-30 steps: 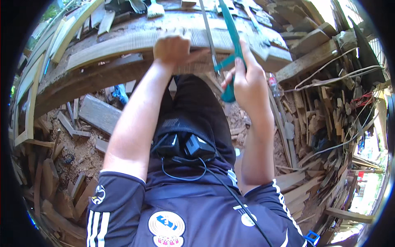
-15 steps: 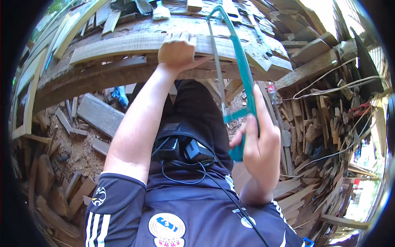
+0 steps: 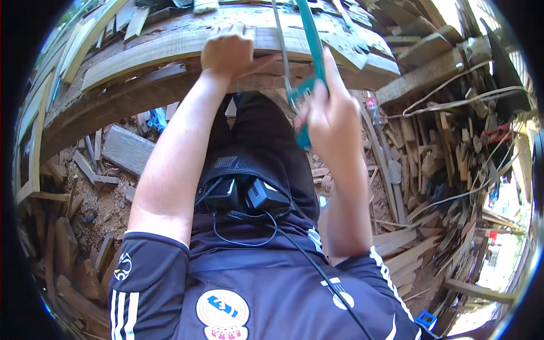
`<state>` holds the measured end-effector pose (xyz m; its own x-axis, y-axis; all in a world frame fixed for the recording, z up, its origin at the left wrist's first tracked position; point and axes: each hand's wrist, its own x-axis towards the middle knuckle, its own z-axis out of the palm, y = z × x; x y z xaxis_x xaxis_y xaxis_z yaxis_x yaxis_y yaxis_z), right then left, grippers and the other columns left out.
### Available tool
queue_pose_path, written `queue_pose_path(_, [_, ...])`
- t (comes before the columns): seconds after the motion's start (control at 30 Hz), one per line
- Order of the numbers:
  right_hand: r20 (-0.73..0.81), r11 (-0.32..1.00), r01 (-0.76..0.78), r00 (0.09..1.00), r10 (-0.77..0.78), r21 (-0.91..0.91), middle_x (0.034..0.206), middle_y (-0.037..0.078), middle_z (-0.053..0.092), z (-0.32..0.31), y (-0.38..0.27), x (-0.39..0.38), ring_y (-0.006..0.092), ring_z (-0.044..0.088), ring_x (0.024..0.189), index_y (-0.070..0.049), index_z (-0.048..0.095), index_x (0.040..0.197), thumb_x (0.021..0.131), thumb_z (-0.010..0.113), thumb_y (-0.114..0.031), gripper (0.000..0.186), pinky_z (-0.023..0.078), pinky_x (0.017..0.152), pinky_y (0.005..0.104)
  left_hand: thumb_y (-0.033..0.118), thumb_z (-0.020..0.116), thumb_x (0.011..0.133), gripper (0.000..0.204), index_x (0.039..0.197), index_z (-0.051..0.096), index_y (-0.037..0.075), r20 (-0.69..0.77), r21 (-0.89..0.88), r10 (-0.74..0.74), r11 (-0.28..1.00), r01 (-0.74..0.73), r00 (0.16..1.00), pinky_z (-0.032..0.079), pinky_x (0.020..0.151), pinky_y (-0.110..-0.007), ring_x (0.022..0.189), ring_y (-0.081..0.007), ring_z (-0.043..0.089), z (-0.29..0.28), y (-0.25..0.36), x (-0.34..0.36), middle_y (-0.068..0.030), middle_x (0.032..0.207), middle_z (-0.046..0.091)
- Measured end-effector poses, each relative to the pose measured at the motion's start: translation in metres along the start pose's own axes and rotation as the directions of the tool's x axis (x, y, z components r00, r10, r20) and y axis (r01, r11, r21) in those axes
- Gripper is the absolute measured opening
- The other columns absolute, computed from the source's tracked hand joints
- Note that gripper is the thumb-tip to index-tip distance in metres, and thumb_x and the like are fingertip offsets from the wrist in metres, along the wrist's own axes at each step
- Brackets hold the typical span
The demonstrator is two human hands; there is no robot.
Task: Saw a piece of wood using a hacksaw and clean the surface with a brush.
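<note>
My left hand (image 3: pixel 228 52) grips the near edge of a long pale wooden plank (image 3: pixel 144 59), fingers over its top and thumb stretched along its front side. The plank lies along the near edge of a worn workbench (image 3: pixel 107 113). In my right hand (image 3: pixel 335 116) is the handle of a hacksaw (image 3: pixel 311 35) with a teal frame, pointing away from me. Its thin blade crosses the plank just right of my left hand; whether the teeth touch the wood I cannot tell. The far end of the saw is cut off by the picture's top edge.
A paintbrush (image 3: pixel 205 5) and wood offcuts lie on the bench. Scrap boards and sawdust (image 3: pixel 110 207) cover the ground at left. On the right are piled wood scraps (image 3: pixel 433 147), loose cables (image 3: pixel 453 105) and a plastic bottle (image 3: pixel 372 105). Black devices (image 3: pixel 265 195) with cables sit at my waist.
My right hand has pushed the hacksaw forward, away from me, across the plank. My left hand keeps its hold on the plank; the whole view has shifted slightly.
</note>
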<state>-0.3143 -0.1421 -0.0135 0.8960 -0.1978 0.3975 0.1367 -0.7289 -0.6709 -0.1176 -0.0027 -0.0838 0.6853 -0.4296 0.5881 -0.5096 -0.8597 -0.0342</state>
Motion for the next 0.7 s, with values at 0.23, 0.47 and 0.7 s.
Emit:
queue_pose_path(0.23, [0.057,0.993,0.091,0.995,-0.086,-0.080,0.059,0.009,0.061,0.006,-0.015,-0.051,0.0151,0.062,0.049,0.004,0.033,0.158,0.105,0.044,-0.002,0.055,0.051,0.052,0.0311,0.080,0.064,0.080,0.085,0.122,0.071,0.007,-0.123,0.062,0.055,0.997,-0.047,0.991,0.057,0.091,-0.043,0.102,-0.0316,0.072,0.010,-0.015,-0.007,-0.0118,0.112,0.072])
queue_pose_path(0.47, [0.094,0.964,0.112,0.991,-0.091,-0.242,0.065,0.025,0.063,-0.013,-0.027,-0.009,0.0374,0.066,0.055,0.002,0.043,0.153,0.098,0.052,0.002,0.056,0.050,0.052,0.0439,0.091,0.055,0.075,0.101,0.118,0.070,0.001,0.271,-0.022,-0.124,0.991,0.135,0.955,0.058,0.087,-0.043,0.105,-0.0309,0.072,-0.018,-0.002,0.004,-0.0162,0.114,0.072])
queue_pose_path(0.7, [0.075,0.985,-0.134,0.989,0.126,0.113,0.065,0.002,0.060,-0.037,-0.024,-0.073,0.0069,0.055,0.051,-0.006,0.045,0.157,0.105,0.045,0.000,0.053,0.049,0.052,0.0264,0.094,0.047,0.078,0.100,0.096,0.079,0.001,-0.150,-0.003,0.023,1.000,-0.023,0.988,0.060,0.080,-0.043,0.093,-0.0289,0.075,0.015,-0.009,-0.005,-0.0169,0.107,0.075])
